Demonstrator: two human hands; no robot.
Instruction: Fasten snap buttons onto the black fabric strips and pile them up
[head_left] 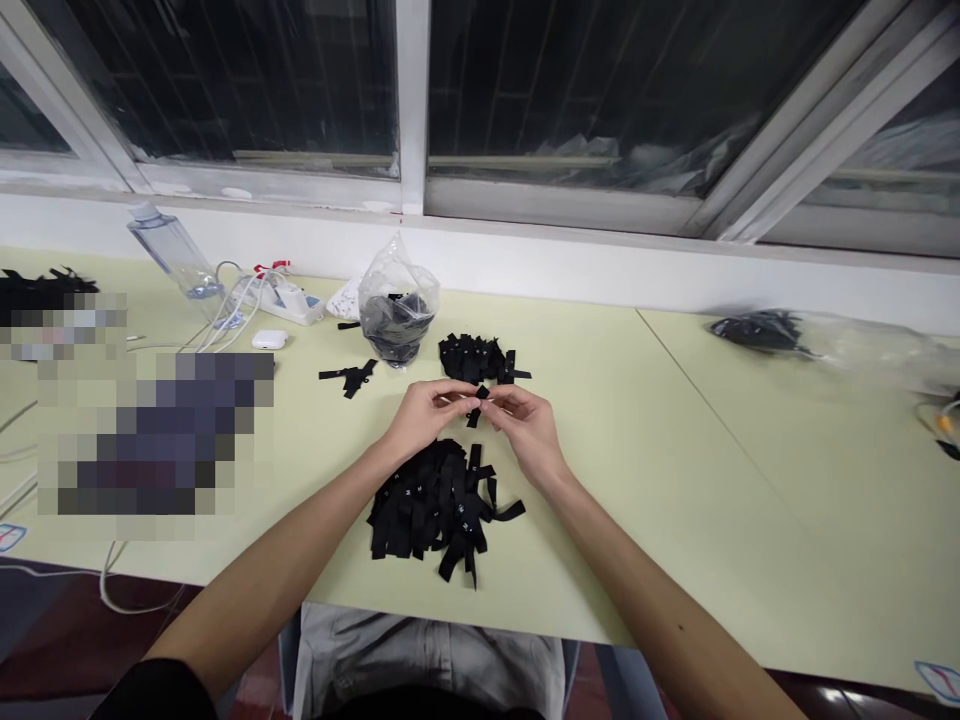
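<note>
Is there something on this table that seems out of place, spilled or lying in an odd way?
Mostly no. A clear plastic bottle lies tipped on its side near the power strip and cables. A few black strips lie apart from the two piles. Both hands hold one strip.

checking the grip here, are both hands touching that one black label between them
Touching. The head view shows the left hand and right hand both pinching the small black label above the table.
</note>
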